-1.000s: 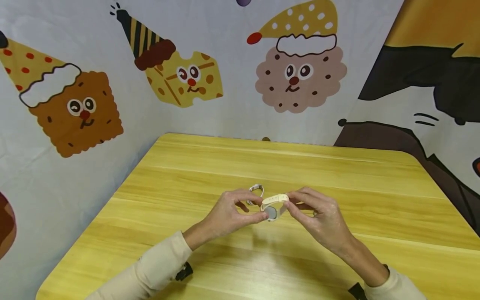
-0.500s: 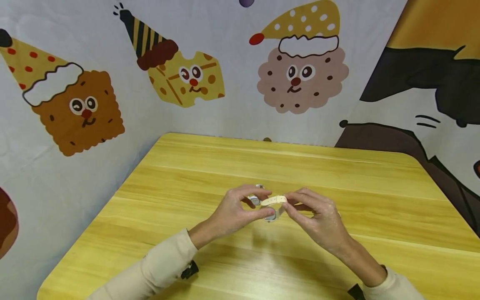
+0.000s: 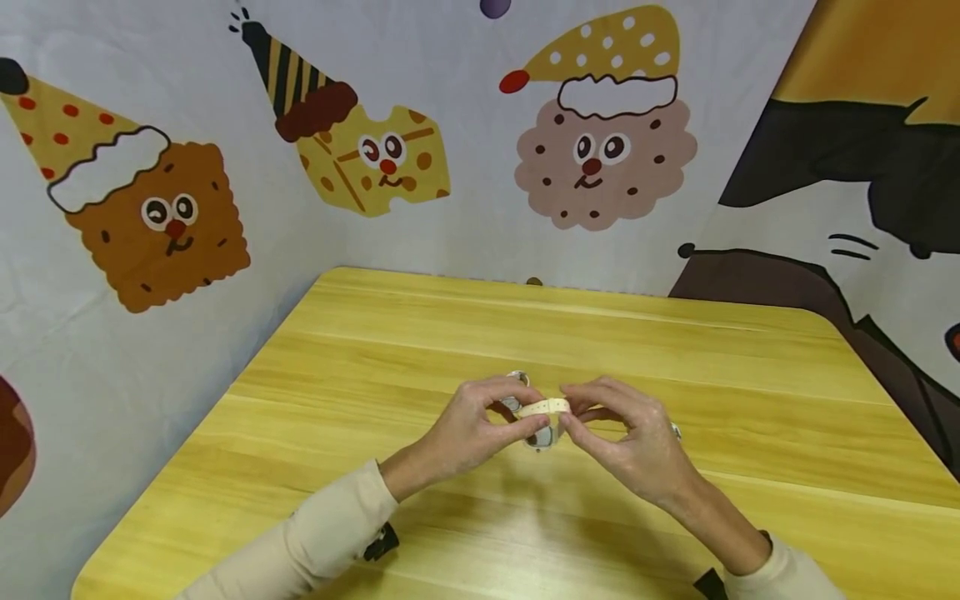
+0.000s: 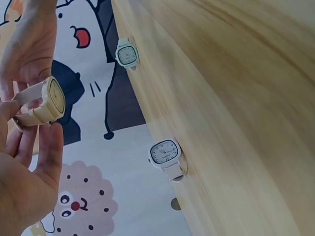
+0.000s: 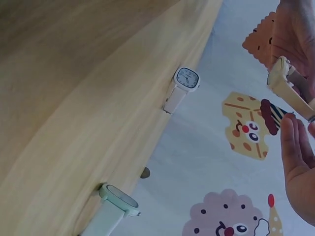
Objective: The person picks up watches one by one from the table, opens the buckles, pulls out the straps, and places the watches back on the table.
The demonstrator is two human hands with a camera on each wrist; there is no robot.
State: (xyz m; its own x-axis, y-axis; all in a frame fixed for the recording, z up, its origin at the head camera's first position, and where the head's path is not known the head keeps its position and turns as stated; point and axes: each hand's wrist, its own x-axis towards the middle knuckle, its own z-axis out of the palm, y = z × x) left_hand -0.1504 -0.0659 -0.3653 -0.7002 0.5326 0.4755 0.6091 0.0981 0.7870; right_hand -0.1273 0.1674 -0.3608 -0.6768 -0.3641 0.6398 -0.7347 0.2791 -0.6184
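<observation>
A cream wristwatch is held up between both hands above the table, its strap forming a loop with the small holes facing up. My left hand pinches it from the left, thumb below by the case and fingers above. From the right, my right hand pinches the strap near the keeper between thumb and fingertips. The left wrist view shows the cream watch's dial turned outward. Behind my left hand stands a white wristwatch, partly hidden in the head view. A mint-green wristwatch stands beyond my right hand.
The wooden table runs back to a wall cloth printed with cartoon biscuits and cheese. Dark straps show at both beige sleeves.
Both hands have come slightly closer together, and the cream watch has dropped a little with its strap turned. Part of the mint-green watch now shows beside the right hand.
</observation>
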